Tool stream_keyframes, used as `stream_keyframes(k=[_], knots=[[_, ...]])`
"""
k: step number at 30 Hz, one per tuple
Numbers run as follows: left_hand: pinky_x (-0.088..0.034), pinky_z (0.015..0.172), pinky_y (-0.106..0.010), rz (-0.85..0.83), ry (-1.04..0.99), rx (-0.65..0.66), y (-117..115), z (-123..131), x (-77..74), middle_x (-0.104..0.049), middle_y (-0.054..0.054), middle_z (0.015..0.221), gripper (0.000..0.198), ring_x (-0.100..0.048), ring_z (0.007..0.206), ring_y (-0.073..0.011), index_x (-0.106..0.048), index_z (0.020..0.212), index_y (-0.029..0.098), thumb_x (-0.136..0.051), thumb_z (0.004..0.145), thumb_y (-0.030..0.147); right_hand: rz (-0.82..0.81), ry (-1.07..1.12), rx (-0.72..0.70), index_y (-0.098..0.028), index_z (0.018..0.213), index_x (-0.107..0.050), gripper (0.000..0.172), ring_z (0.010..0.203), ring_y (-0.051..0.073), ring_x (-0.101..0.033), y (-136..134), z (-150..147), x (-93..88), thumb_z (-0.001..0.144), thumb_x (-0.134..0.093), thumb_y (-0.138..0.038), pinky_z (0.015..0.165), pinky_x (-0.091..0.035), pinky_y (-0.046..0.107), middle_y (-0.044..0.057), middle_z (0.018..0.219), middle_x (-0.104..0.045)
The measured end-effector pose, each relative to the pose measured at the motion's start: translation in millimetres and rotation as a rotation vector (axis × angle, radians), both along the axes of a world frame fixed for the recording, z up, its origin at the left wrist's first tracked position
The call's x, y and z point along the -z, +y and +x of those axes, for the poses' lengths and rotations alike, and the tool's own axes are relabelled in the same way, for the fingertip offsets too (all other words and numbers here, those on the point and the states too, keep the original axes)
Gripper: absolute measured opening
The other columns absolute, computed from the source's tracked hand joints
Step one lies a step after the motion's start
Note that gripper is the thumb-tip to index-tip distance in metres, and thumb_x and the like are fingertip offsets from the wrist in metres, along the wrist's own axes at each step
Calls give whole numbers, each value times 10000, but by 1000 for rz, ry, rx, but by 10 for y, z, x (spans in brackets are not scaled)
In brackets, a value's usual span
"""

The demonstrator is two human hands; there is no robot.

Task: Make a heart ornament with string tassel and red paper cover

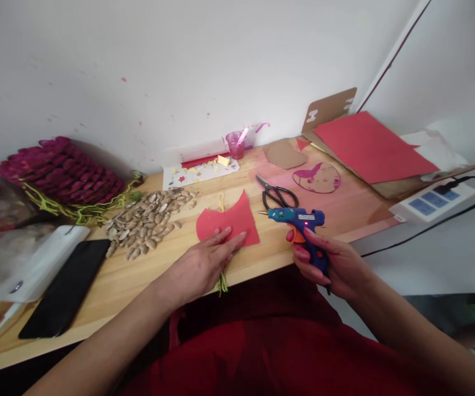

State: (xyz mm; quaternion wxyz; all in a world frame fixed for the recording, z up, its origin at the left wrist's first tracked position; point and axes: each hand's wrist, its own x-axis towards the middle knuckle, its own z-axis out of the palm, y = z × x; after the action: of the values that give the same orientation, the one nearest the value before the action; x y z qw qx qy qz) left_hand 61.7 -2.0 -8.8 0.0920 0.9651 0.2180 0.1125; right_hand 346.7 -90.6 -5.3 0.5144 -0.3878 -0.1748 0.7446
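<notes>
My left hand (208, 261) lies flat on a piece of red paper (241, 217), cut in curves along its upper side, pressing it to the table near the front edge. A yellow loop (221, 201) sticks out above the paper, and green-yellow strings (222, 283) hang out below it over the edge. My right hand (332, 261) grips a blue glue gun (299, 217) with an orange trigger. A small red light glows on its side, and its nozzle points left toward the paper without touching it. Behind the glue gun rest black-handled scissors (279, 195).
Left of the paper lie a heap of shells (144, 223), a black phone (66, 291), a white power bank (51, 264) and a purple layered craft (62, 173). Behind stand a pink cup (235, 146) and cardboard cutouts (286, 154). Red sheets (373, 146) and a power strip (435, 201) are at right.
</notes>
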Motion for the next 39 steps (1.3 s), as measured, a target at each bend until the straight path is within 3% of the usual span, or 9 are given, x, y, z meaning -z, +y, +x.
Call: stream_keyframes(k=[5, 8, 12, 14, 17, 23, 25, 32, 39], knots=[[-478, 1128, -473, -72, 3, -11, -7, 33, -41, -566, -119, 1474, 551, -411, 1454, -269, -318, 1569, 196, -415, 1027, 202, 0, 8, 9, -159, 923, -688, 241, 391, 55, -431, 36, -32, -53, 856, -706, -390, 313, -255, 149, -16, 640, -558], [-501, 1113, -445, -233, -112, -40, 21, 46, -115, -659, -46, 1376, 526, -551, 1354, -215, -365, 1549, 271, -448, 1030, 244, 23, -33, 64, -172, 938, -700, 227, 507, 109, -584, 93, -57, -96, 864, -708, -387, 366, -395, 170, 19, 706, -633], [-624, 890, -323, -303, -338, -164, 100, 99, -153, -770, -42, 1145, 351, -749, 987, -170, -623, 1341, 251, -520, 1006, 267, 47, -75, 128, -196, 947, -710, 191, 940, 218, -731, 210, -96, -111, 899, -680, -378, 721, -598, 271, 91, 958, -742], [-625, 820, -302, -228, -321, -183, 165, 154, -146, -776, -55, 1075, 277, -744, 902, -164, -694, 1222, 223, -541, 993, 252, 49, -68, 139, -199, 959, -709, 201, 1063, 234, -713, 277, -135, -101, 919, -659, -390, 874, -589, 322, 106, 1034, -751], [-608, 818, -319, -106, -233, -120, 282, 264, -127, -746, -75, 1039, 254, -714, 913, -178, -697, 1180, 198, -524, 997, 231, 44, -45, 155, -201, 981, -694, 204, 1101, 234, -700, 361, -216, -84, 920, -665, -394, 953, -567, 354, 107, 1065, -753], [-524, 1030, -436, 93, 67, 29, 479, 505, -147, -489, -157, 1521, 551, -558, 1301, -270, -413, 1501, 171, -418, 962, 56, 3, -8, 146, -215, 1027, -661, 209, 1031, 226, -727, 410, -296, -60, 913, -674, -389, 939, -575, 376, 88, 1024, -768], [-524, 1026, -452, 121, 139, 79, 529, 569, -162, -424, -144, 1580, 580, -527, 1333, -278, -343, 1537, 176, -421, 972, 66, 4, -6, 153, -221, 1044, -656, 197, 1018, 224, -732, 404, -291, -48, 918, -665, -372, 919, -581, 377, 86, 1035, -770], [-561, 962, -409, 206, 61, 104, 623, 529, -92, -611, -163, 1328, 410, -609, 1164, -259, -468, 1424, 113, -435, 1016, 140, 15, 13, 116, -200, 946, -659, 179, 1069, 254, -722, 419, -270, -49, 918, -662, -376, 865, -591, 360, 107, 1053, -761], [-611, 914, -358, 278, -218, 71, 610, 314, 41, -674, -149, 1215, 263, -683, 1077, -226, -585, 1229, 92, -425, 1026, 141, 83, -329, -15, -187, 957, -630, 322, 785, 184, -740, 511, -47, -65, 870, -720, -483, 577, -563, 233, 66, 922, -726]])
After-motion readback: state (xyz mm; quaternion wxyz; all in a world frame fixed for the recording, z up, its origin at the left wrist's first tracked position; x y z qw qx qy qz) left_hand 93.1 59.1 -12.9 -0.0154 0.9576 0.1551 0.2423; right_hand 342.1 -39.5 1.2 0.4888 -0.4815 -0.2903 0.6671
